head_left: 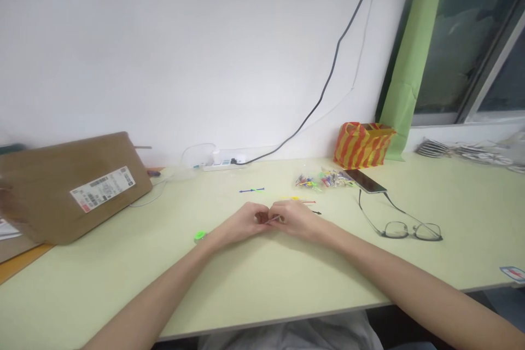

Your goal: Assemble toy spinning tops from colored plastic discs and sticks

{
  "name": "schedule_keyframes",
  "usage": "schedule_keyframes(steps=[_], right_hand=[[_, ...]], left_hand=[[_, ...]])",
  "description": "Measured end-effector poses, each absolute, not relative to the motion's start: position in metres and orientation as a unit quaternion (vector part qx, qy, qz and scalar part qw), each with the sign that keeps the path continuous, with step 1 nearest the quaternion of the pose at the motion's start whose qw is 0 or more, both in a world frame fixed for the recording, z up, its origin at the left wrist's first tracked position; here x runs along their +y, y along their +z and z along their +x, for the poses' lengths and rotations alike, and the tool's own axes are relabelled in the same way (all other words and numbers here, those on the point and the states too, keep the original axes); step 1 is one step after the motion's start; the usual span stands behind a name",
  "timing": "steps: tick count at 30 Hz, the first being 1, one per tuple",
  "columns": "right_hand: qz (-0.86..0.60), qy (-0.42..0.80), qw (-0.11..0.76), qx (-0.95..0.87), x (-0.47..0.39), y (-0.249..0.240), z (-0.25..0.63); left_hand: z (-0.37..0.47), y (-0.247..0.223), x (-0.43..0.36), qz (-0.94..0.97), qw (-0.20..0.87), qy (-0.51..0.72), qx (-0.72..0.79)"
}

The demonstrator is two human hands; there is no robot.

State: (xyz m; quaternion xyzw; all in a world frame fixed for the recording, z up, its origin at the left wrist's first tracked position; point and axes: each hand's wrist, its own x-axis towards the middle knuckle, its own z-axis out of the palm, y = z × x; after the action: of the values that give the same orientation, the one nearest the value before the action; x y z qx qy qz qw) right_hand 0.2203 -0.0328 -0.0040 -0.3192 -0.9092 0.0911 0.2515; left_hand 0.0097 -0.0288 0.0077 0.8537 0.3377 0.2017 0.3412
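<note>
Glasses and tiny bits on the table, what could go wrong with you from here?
The unfolded eyeglasses might get knocked if the right forearm swings outward, because they lie to that side. The small thin piece pinched between the left hand and right hand could slip out and be tricky to find. The black arrow-like piece lies close by the right hand, so a careless move may brush it away.
</note>
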Motion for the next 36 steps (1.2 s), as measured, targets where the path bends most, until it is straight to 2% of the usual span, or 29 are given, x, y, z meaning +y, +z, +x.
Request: schedule_keyframes(steps=[6,9,26,30,36], right_hand=[[-0.348,0.041,0.126,-0.928,-0.037,0.015,0.231],[-0.362,0.035,0.093,-0.927,-0.036,0.017,0.235],[-0.381,0.069,0.133,-0.912,-0.017,0.018,0.252],[-0.372,0.044,0.161,-0.913,-0.016,0.014,0.252],[-0.318,0.024,0.15,-0.936,-0.017,0.013,0.252]], left_hand=[[0.031,0.003,-0.039,0.857,0.328,0.227,0.327],[0.035,0.001,-0.041,0.86,0.316,0.227,0.328],[0.038,-0.005,-0.033,0.867,0.206,0.238,0.386],[0.041,-0.006,-0.029,0.864,0.215,0.23,0.393],[0.041,-0.01,-0.027,0.855,0.243,0.245,0.388]])
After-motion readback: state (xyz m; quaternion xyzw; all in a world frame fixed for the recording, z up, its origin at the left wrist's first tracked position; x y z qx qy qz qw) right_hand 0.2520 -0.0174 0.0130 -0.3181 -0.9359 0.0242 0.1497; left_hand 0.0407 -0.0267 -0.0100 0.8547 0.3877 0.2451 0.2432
